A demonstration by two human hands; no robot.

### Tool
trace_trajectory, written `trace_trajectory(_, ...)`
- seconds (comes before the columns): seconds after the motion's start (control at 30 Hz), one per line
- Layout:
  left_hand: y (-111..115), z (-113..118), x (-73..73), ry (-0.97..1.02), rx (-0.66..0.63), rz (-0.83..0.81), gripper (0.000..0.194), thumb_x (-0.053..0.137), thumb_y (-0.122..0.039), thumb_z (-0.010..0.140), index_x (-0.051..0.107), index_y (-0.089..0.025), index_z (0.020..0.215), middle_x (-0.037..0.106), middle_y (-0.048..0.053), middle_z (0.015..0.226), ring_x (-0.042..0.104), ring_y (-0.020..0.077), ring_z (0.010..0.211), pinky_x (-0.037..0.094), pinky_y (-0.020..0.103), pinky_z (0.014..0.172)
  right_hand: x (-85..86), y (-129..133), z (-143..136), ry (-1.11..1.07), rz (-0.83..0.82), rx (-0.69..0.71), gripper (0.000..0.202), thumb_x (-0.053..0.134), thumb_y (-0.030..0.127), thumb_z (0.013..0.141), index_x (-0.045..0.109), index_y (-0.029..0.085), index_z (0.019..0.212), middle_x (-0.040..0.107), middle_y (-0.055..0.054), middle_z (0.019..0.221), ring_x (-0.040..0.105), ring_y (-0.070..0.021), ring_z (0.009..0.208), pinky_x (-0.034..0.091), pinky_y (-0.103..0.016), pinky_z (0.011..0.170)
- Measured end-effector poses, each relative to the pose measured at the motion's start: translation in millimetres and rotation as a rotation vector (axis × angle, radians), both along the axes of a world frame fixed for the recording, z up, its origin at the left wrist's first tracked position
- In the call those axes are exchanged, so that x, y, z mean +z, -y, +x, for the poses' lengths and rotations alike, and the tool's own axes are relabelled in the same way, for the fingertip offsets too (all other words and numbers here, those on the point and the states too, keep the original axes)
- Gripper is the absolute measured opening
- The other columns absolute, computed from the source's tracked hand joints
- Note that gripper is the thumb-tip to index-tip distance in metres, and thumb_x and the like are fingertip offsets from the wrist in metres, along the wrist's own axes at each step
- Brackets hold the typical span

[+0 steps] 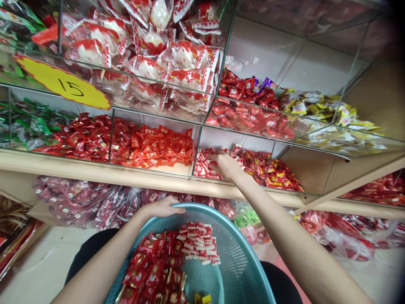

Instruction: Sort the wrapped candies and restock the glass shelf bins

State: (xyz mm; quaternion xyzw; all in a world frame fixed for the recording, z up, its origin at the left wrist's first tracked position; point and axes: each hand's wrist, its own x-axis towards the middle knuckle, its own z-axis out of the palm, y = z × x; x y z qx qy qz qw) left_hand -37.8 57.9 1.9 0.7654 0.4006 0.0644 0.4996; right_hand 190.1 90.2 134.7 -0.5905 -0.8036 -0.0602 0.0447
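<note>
**Basket part filled, right hand in the red-and-white sweets**

Only the head view here. At 6 o'clock sits a round blue-green plastic basket (237,253) with mesh sides. The left hand (164,207), up at the basket's 11 o'clock, is curled over the rim and has hold of it, though some fingers are hidden.

The right hand (225,164) is just off centre toward 4 o'clock, fingertips down in a clear-walled bin of small red-and-white wrapped sweets (204,162). Fingers look bent and partly closed, but can't tell if they've pinched anything.

How far along? Inside the basket there's a big heap of shiny dark-red wrapped sweets (152,270) at 9 o'clock, a smaller neat pile of red-and-white packets (199,240) at 12, and a couple of yellow wrapped pieces (202,299) at 6. I'd call that three kinds in, with bare basket floor showing, so room for more. Plenty left in the bin under the right hand, too. How many are wanted, no idea.

Next door, at that hand's 9 o'clock, there's a bin of bright orange-red packets (164,145). Yellow scalloped price card (63,82) reading "15" at 10 o'clock.
</note>
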Motion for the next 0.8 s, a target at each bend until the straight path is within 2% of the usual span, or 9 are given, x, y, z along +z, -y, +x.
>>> trace_trajectory(0.17,0,1,3.2,-0.019,-0.009,0.016,0.043,0.051,-0.056,0.069,0.054,-0.015,0.057,0.038,-0.005,0.051,0.033,0.009,0.053,0.026,0.021,0.049,-1.6,1,5,-0.044,0.031,0.038,0.018,0.054,0.021,0.081,0.058,0.015,0.098,0.055,-0.01,0.103,0.054,-0.0177,0.09,0.04,-0.027,0.075)
trace_trajectory(0.37,0,2,3.7,-0.02,-0.012,0.017,0.045,0.05,-0.058,0.069,0.057,-0.014,0.061,0.042,-0.004,0.053,0.036,0.0095,0.055,0.028,0.02,0.051,0.0,11,16,-0.205,0.099,0.087,0.008,0.05,0.02,0.083,0.056,0.016,0.079,0.059,-0.004,0.076,0.054,-0.0147,0.072,0.037,-0.025,0.064)
trace_trajectory(0.5,0,1,1.4,-0.03,-0.008,0.007,0.044,0.049,-0.056,0.07,0.061,-0.014,0.066,0.046,-0.004,0.056,0.038,0.0097,0.055,0.028,0.02,0.052,7.3,42,16,-0.454,0.284,0.153,0.011,0.047,0.024,0.086,0.055,0.017,0.081,0.058,-0.003,0.08,0.053,-0.0133,0.071,0.039,-0.025,0.066)
trace_trajectory(0.6,0,1,-0.2,-0.025,-0.009,0.007,0.042,0.05,-0.055,0.071,0.06,-0.014,0.066,0.046,-0.004,0.056,0.036,0.0091,0.054,0.027,0.02,0.051,6.4,82,11,-0.623,0.315,0.21,0.014,0.043,0.026,0.088,0.054,0.019,0.084,0.059,-0.004,0.085,0.054,-0.0132,0.075,0.042,-0.026,0.069)
trace_trajectory(0.7,0,1,-0.6,-0.012,-0.003,0.012,0.042,0.05,-0.055,0.07,0.057,-0.015,0.062,0.042,-0.004,0.054,0.034,0.0086,0.052,0.026,0.02,0.05,-12.8,119,10,-0.68,0.236,0.247,0.012,0.043,0.026,0.089,0.054,0.02,0.088,0.058,-0.006,0.09,0.056,-0.0151,0.082,0.044,-0.028,0.073)
trace_trajectory(0.8,0,1,-0.3,-0.006,-0.004,0.013,0.043,0.05,-0.057,0.069,0.054,-0.015,0.059,0.038,-0.004,0.052,0.032,0.0085,0.052,0.025,0.02,0.048,-48.1,142,16,-0.66,0.105,0.245,0.012,0.041,0.023,0.09,0.053,0.02,0.092,0.058,-0.007,0.093,0.056,-0.0159,0.088,0.045,-0.028,0.076)
